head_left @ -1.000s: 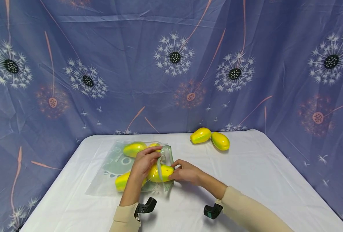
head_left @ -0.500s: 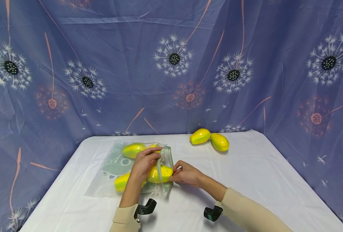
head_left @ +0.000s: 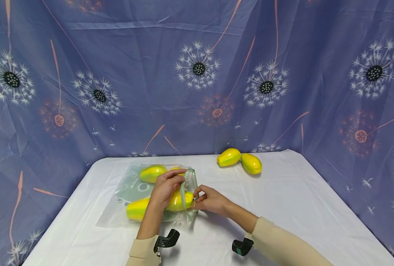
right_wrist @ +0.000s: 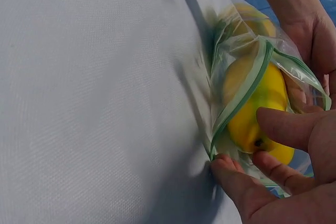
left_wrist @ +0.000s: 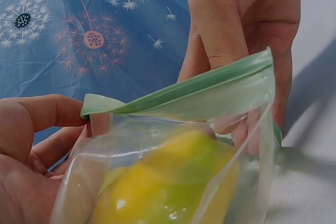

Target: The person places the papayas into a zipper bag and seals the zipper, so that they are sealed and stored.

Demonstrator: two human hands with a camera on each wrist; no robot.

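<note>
The green rim [left_wrist: 199,84] of a clear bag [head_left: 108,217] is pinched by the left grip [head_left: 165,191]. A yellow-green fruit [head_left: 175,203] is lodged at the bag's mouth between both grips, its end touched by the spread fingers of the right grip [head_left: 212,200]; beyond that grip, two loose fruits [head_left: 228,157] are set on the desk [head_left: 296,210].

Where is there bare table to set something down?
Widest: the white tablecloth bounded by the right sleeve, the two loose yellow fruits and the table's right edge. Smaller: the strip between the bag and the table's left edge. Crowded: the bag's mouth, with left hand, right hand and one fruit.
</note>
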